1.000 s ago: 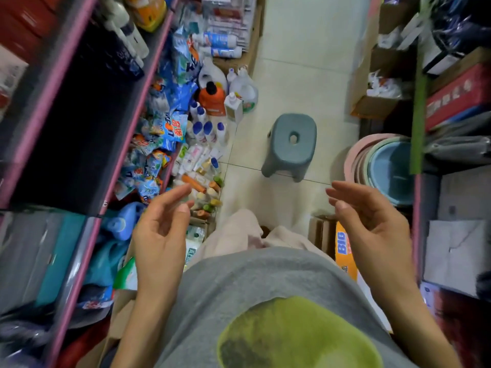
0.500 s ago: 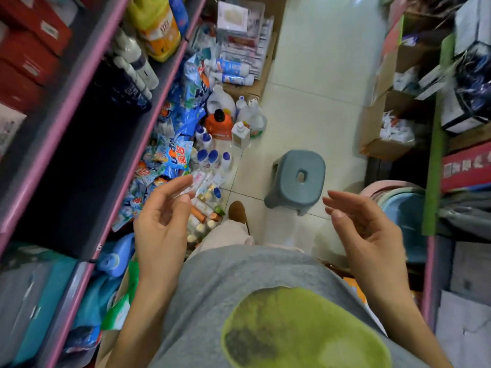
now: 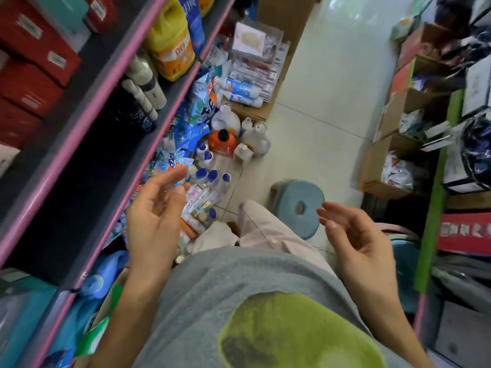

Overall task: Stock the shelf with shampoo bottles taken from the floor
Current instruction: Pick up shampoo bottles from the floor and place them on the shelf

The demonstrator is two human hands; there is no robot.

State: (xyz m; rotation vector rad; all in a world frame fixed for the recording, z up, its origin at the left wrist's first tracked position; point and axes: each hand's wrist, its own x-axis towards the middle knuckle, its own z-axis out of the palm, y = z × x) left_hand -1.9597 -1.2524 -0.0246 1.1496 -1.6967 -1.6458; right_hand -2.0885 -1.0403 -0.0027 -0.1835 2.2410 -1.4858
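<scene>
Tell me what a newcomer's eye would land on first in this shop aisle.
Two empty hands, the left hand and right hand, raised palms-in over a grey shirt with a green patch. Beyond the left hand, a jumble of blue-capped bottles and blue packets crowds the floor below the pink-edged shelf. A grey-blue stool stands on the pale tiles mid-aisle.

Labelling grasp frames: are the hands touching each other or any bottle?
Apart. The head view shows the left hand and right hand held open and empty, the trouser leg showing between them, above the blue-capped bottles on the floor.
</scene>
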